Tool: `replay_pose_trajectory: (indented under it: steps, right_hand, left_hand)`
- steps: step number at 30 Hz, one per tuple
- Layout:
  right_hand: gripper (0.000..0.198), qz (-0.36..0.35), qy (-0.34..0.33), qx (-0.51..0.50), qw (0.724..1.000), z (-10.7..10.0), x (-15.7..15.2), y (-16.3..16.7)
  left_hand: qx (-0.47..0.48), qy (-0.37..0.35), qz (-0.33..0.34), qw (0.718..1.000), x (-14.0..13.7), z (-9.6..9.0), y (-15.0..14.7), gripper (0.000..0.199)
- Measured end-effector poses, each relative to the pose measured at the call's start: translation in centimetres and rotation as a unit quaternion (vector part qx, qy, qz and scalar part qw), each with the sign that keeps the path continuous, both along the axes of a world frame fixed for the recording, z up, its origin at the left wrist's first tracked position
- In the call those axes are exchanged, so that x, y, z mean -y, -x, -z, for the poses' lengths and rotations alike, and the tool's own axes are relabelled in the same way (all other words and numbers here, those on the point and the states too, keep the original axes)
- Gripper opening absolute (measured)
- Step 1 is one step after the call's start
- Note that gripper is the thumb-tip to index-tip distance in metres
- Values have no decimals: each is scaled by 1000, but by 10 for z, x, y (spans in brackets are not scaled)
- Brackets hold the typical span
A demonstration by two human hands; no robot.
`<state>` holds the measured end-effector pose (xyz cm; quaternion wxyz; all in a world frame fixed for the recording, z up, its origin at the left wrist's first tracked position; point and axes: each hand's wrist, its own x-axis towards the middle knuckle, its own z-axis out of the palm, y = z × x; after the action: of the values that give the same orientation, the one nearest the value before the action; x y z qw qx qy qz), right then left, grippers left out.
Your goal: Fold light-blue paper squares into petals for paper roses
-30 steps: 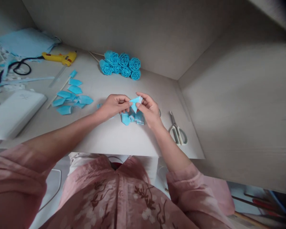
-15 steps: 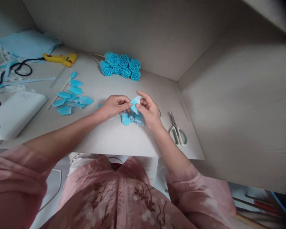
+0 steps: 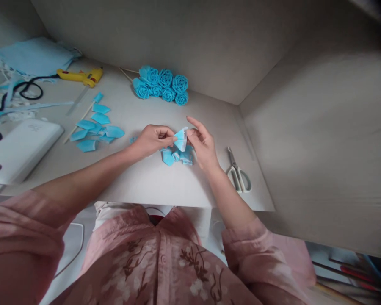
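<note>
Between my hands, above the table, is a folded blue-and-white fabric petal [image 3: 180,140]. My left hand [image 3: 153,140] pinches its narrow left end between thumb and fingers. At the wider white edge, the thumb and bent fingers of my right hand [image 3: 205,146] close on the petal, while the index finger points up and away. Just below lie several loose blue petals [image 3: 168,158], partly hidden by my hands. Farther left, more cut blue petals [image 3: 97,129] are scattered beside a thin wooden stick [image 3: 79,124] with a blue-wrapped tip.
Finished blue fabric roses [image 3: 165,78] on sticks lie at the back. A yellow glue gun [image 3: 79,77] with a black cord, a white power bank [image 3: 27,148] and a blue fabric stack [image 3: 34,55] sit left. Scissors [image 3: 237,176] rest right, near the side panel [image 3: 320,140].
My right thumb has shifted from the petal's middle to its right edge, and the right index finger has lifted. The left hand keeps its pinch, almost still.
</note>
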<state>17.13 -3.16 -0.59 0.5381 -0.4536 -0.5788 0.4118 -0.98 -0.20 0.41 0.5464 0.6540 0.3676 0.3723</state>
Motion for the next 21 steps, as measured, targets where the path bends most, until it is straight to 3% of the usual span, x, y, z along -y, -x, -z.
replay_pose_trajectory:
  steps: [7, 21]
  right_hand:
    - [81, -68, -9, 34, 997, 6, -3, 2]
    - [63, -14, -12, 44, 999, 6, -4, -2]
  left_hand:
    - [1, -14, -36, 999, 1, -5, 1, 22]
    - [4, -6, -4, 1000, 1, -3, 0, 29]
